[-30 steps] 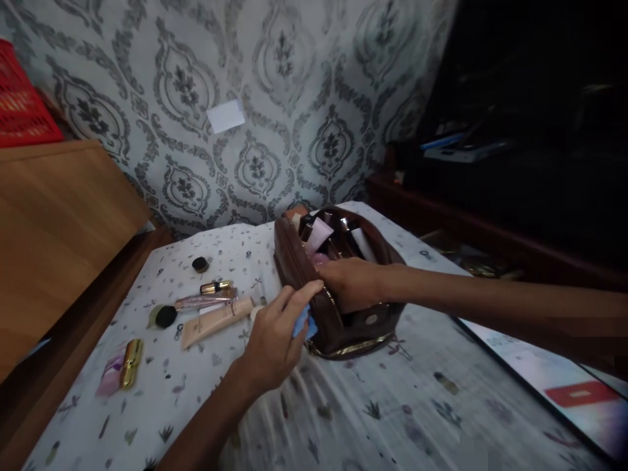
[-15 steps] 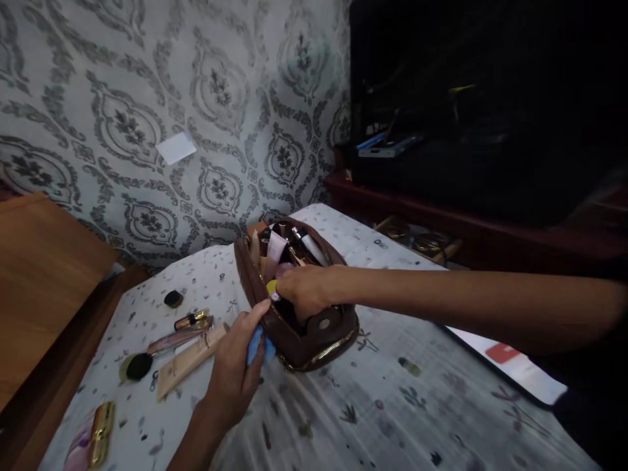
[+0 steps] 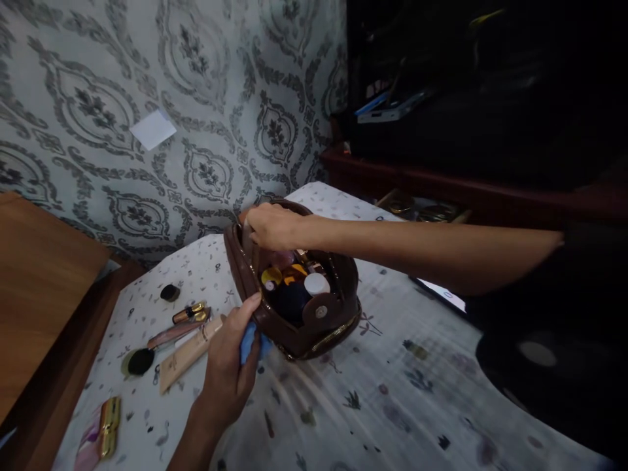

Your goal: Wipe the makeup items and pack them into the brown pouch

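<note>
In the head view, the open brown leather cosmetics bag (image 3: 239,268) sits on the patterned cloth (image 3: 383,399). The left hand (image 3: 228,366) is narrow, its thumb on the bag's rim, beside a blue item (image 3: 263,345). The right hand (image 3: 275,227) curls at the far end; its grip is hidden, so I cannot tell what it holds. If the left thumb slips, a tug by the right could tip the bag, spilling the white-lidded container (image 3: 316,284).

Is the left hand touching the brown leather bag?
Touching. In the head view, the left hand rests a fingertip on the rim of the brown leather bag.
</note>
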A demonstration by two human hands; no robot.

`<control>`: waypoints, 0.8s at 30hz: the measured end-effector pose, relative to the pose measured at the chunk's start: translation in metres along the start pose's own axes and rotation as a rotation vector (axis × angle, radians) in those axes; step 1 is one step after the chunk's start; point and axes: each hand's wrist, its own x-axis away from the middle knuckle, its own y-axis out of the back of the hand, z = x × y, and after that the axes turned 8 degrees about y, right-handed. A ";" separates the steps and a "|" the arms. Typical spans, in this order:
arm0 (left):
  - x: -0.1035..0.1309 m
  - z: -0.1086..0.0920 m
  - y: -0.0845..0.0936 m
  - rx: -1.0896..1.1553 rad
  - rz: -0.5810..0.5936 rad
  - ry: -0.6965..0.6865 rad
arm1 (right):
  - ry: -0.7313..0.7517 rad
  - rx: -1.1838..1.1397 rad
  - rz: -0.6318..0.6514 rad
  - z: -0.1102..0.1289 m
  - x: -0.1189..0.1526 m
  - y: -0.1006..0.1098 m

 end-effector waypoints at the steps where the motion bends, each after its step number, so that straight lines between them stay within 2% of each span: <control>1: 0.000 0.000 0.000 -0.003 0.007 0.003 | -0.002 0.010 0.005 -0.001 -0.002 -0.002; 3: 0.001 0.001 0.000 -0.001 0.022 0.005 | -0.014 0.051 -0.006 -0.005 -0.006 -0.004; 6: 0.003 0.002 -0.001 -0.010 0.021 0.000 | 0.053 0.057 -0.070 -0.009 -0.005 0.000; 9: 0.004 0.003 -0.001 -0.035 0.003 -0.014 | 0.150 0.015 -0.263 -0.008 0.011 0.019; 12: 0.004 0.002 -0.001 -0.051 -0.006 -0.028 | 0.216 0.018 -0.434 -0.002 0.039 0.045; 14: 0.003 0.001 -0.001 -0.056 -0.005 -0.030 | 0.268 0.033 -0.417 0.002 0.057 0.056; 16: 0.003 0.001 -0.002 -0.057 -0.002 -0.024 | 0.305 0.022 -0.355 0.005 0.069 0.059; 19: 0.004 0.001 -0.002 -0.058 -0.009 -0.003 | 0.327 -0.046 -0.258 0.005 0.078 0.049; 24: 0.006 0.002 -0.003 -0.048 0.002 0.024 | 0.372 -0.112 -0.155 0.001 0.076 0.025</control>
